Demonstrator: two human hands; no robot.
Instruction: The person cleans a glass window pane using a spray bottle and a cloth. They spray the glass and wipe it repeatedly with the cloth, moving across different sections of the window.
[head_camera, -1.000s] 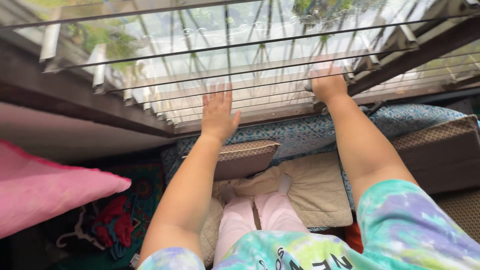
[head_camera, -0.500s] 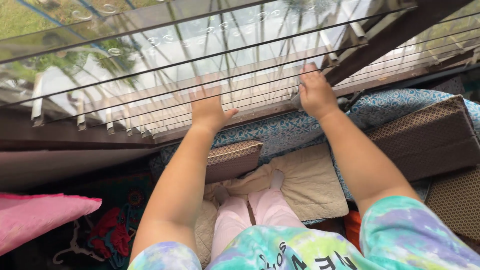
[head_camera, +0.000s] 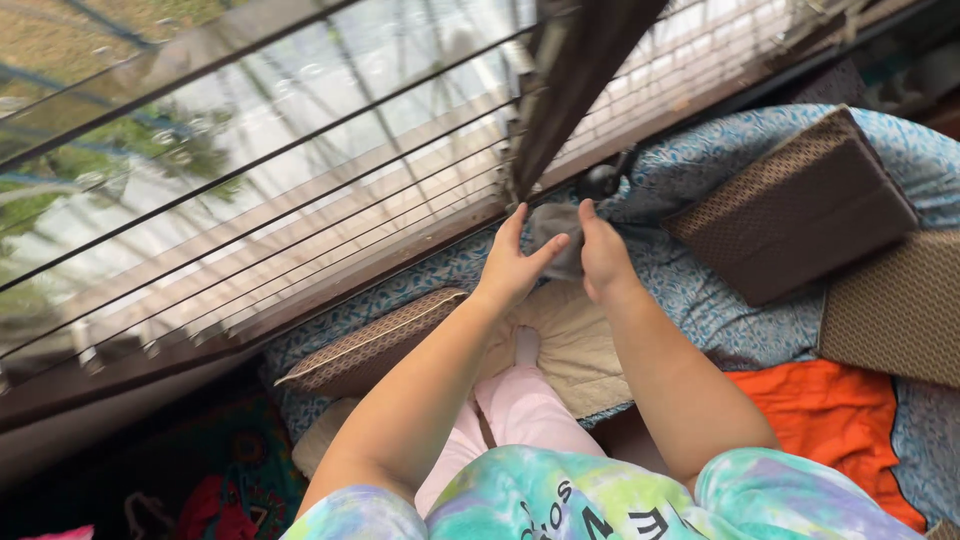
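I hold a small grey cloth (head_camera: 553, 240) between my 2 hands, just above the centre of the frame. My left hand (head_camera: 512, 265) has its fingers loosely spread, with the thumb pressed against the cloth's lower edge. My right hand (head_camera: 603, 255) closes on the cloth's right side, thumb up. Both hands are narrow together, almost touching, with only the cloth between them.

Right above the cloth a dark window post (head_camera: 570, 75) rises to the top of the frame, slightly blurred. A black knob (head_camera: 601, 181) sits at its foot, just beside my right thumb. Left of the post, the glass slats (head_camera: 300, 170) run in slanted lines across the upper left of the frame, with greenery blurred beyond them. More slats lie at the upper right.

Below the window is a blue patterned sheet (head_camera: 690, 290), which spreads from the centre to the right edge. On it, at the upper right, lies a brown cushion (head_camera: 795, 205), tilted, and another brown cushion (head_camera: 895, 310) touches it at the right edge. A third, flatter cushion (head_camera: 375, 345) lies under my left forearm. A cream pad (head_camera: 570, 345) is below my hands, and my pink-trousered legs (head_camera: 510, 415) rest on it. An orange cloth (head_camera: 825, 420) fills the lower right. At the bottom is my tie-dye shirt (head_camera: 560, 500).
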